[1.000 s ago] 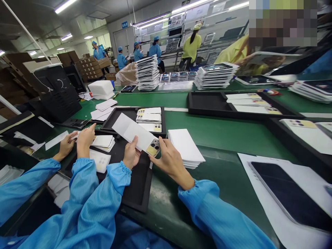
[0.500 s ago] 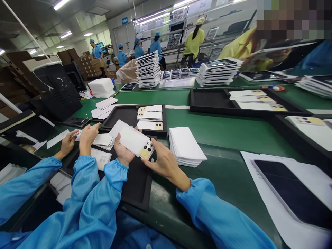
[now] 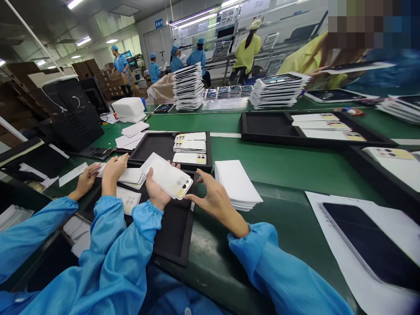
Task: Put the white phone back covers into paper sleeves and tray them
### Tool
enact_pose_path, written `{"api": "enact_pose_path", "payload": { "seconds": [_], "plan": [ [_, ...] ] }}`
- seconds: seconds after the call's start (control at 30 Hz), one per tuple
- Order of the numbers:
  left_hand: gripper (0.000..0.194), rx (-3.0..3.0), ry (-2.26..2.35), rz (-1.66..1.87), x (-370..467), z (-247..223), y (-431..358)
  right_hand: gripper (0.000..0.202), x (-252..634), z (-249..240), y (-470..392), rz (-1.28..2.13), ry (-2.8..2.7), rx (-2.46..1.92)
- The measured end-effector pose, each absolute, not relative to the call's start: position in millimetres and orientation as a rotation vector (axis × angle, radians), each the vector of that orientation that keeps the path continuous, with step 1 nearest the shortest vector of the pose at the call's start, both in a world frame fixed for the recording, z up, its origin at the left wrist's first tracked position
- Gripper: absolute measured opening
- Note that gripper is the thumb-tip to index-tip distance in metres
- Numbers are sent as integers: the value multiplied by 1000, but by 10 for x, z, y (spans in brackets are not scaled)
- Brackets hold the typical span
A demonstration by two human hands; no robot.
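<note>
My left hand (image 3: 158,189) is closed around a white phone (image 3: 183,188) that is mostly inside a thin white sleeve (image 3: 162,173). Through the sleeve's end, part of the camera block and a pale yellow patch show. My right hand (image 3: 215,194) is just off that end, its thumb close to the phone's corner and its fingers apart. Below the phone lies a black tray (image 3: 170,234). To the right of my left hand stands a stack of white sleeves or sheets (image 3: 236,183).
A co-worker's hands (image 3: 113,170) work close on the left, beside a white stack (image 3: 131,176). Behind is a black tray (image 3: 154,140) holding white phones (image 3: 189,143). At the right, a large dark-screened device (image 3: 367,240) lies on white paper. Tall stacks (image 3: 188,87) stand farther back.
The sleeve now covers more of the phone, including much of the camera block. My right hand has let go of the phone's end and drawn slightly right, fingers spreading.
</note>
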State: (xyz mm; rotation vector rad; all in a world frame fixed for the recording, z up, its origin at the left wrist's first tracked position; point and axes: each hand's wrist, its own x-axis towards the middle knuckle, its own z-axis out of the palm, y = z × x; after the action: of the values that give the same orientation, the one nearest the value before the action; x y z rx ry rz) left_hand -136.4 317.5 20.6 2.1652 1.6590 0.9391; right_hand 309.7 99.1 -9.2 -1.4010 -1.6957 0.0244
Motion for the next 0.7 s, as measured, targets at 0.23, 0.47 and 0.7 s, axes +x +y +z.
{"api": "enact_pose_path", "payload": {
  "seconds": [0.23, 0.47, 0.7],
  "plan": [
    [38, 2144, 1702, 999, -1368, 201, 3185, 70, 3126, -106, 1017, -30, -1668, -1419],
    [41, 2093, 1550, 1178, -1393, 183, 3179, 59, 3113, -83, 1010, 15, -1623, -1464],
    [41, 1954, 1623, 1167, -930, 581, 2839, 39, 3066, 10, 963, -82, -1528, -1416]
  ]
}}
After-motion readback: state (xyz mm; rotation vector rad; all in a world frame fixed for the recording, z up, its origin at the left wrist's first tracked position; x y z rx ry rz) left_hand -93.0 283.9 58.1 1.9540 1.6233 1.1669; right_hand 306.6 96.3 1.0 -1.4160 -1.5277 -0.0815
